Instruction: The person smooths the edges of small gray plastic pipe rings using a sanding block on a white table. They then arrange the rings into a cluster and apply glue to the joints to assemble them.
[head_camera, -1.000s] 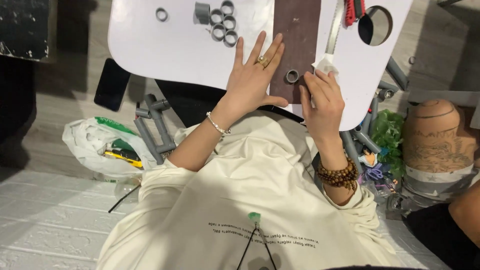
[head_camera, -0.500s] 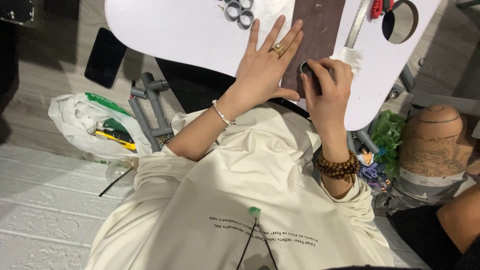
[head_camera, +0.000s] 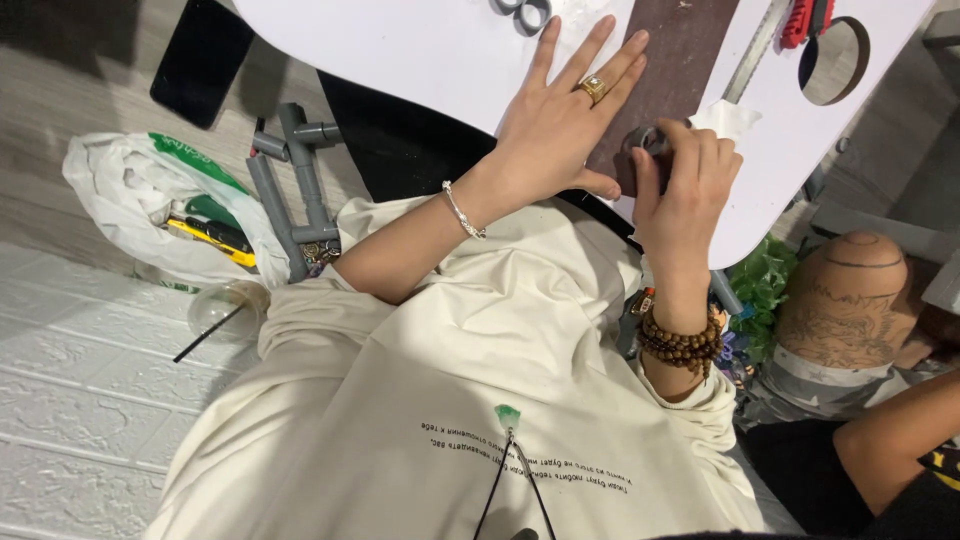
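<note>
My left hand (head_camera: 555, 125), with a gold ring and a thin silver bracelet, lies flat, fingers spread, across the edge of a dark brown abrasive strip (head_camera: 690, 50) on the white table (head_camera: 400, 50). Just to its right, my right hand (head_camera: 685, 170), with a brown bead bracelet at the wrist, is closed over a small grey ring (head_camera: 645, 140) and presses it on the strip. A crumpled white tissue (head_camera: 725, 118) lies just beyond my right fingers. Most of the ring is hidden under them.
Two grey rings (head_camera: 530, 12) and a red-handled tool (head_camera: 805, 20) lie at the table's far side, near a round hole (head_camera: 835, 60). On the floor left are a plastic bag of tools (head_camera: 130, 190), a grey pipe frame (head_camera: 295, 180) and a black phone (head_camera: 200, 60). Another person's tattooed knee (head_camera: 850, 300) is at right.
My right hand has closed over the grey ring on the brown strip, which lay uncovered a second ago. My left hand stays flat on the strip. The view has moved closer.
</note>
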